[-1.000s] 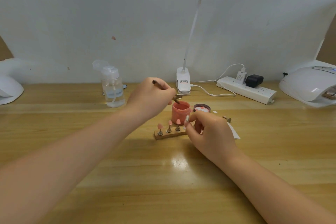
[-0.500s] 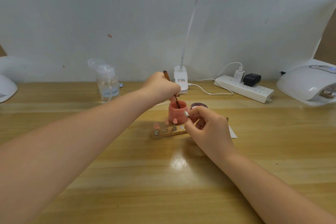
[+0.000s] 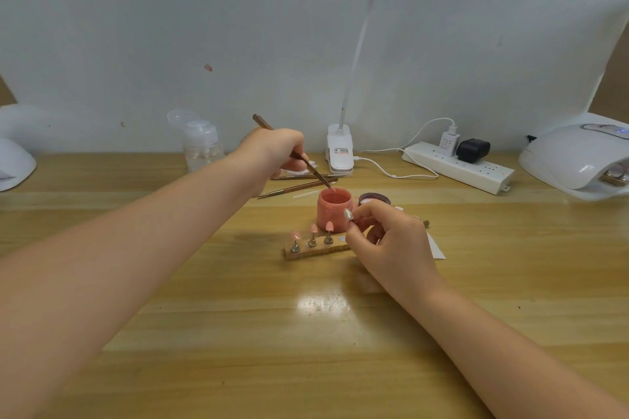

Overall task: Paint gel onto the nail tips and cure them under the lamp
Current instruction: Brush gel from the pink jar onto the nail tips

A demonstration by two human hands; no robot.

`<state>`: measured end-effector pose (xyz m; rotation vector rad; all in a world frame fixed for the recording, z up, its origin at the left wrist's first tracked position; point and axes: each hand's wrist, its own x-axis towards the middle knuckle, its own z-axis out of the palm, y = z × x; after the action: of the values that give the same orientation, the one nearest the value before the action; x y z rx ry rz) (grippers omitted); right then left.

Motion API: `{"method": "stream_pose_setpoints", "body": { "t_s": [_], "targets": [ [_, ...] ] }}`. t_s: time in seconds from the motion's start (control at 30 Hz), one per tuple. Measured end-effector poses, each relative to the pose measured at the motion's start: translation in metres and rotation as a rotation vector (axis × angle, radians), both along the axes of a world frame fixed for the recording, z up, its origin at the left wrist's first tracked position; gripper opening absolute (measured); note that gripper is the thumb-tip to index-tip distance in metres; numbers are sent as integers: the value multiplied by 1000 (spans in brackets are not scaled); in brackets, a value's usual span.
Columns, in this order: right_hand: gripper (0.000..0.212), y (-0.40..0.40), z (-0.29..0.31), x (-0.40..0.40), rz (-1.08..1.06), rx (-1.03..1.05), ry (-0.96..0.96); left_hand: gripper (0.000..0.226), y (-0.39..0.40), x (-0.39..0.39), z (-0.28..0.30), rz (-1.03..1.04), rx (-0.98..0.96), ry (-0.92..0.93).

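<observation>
My left hand (image 3: 275,155) grips a thin brown brush (image 3: 296,155) whose tip dips into the open pink gel jar (image 3: 334,210). My right hand (image 3: 388,241) pinches a small holder carrying a clear nail tip (image 3: 348,214), held just in front of the jar. A wooden stand (image 3: 318,250) in front of the jar carries three pink nail tips (image 3: 312,229) on metal pegs. The white curing lamp (image 3: 578,158) sits at the far right of the table.
The jar's lid (image 3: 374,198) lies behind my right hand. Two spare brushes (image 3: 299,185) lie behind the jar. A clear pump bottle (image 3: 200,143), a desk lamp base (image 3: 339,155), a power strip (image 3: 459,167) and a white paper (image 3: 435,247) are also on the table.
My left hand moved the brush tip down into the jar. My right hand lifted the clear nail tip up from the stand toward the jar.
</observation>
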<state>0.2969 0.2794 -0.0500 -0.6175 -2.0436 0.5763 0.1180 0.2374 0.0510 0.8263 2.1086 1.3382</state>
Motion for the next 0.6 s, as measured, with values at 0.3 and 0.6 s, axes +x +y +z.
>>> {"method": "stream_pose_setpoints", "body": {
  "t_s": [0.3,0.6],
  "targets": [
    [7,-1,0,0,-2,-29,-7,18,-15,-25,-22,87,62,-194],
    [7,0,0,2,-32,-1,-2,15,-34,-9,-41,201,279,-143]
  ]
}}
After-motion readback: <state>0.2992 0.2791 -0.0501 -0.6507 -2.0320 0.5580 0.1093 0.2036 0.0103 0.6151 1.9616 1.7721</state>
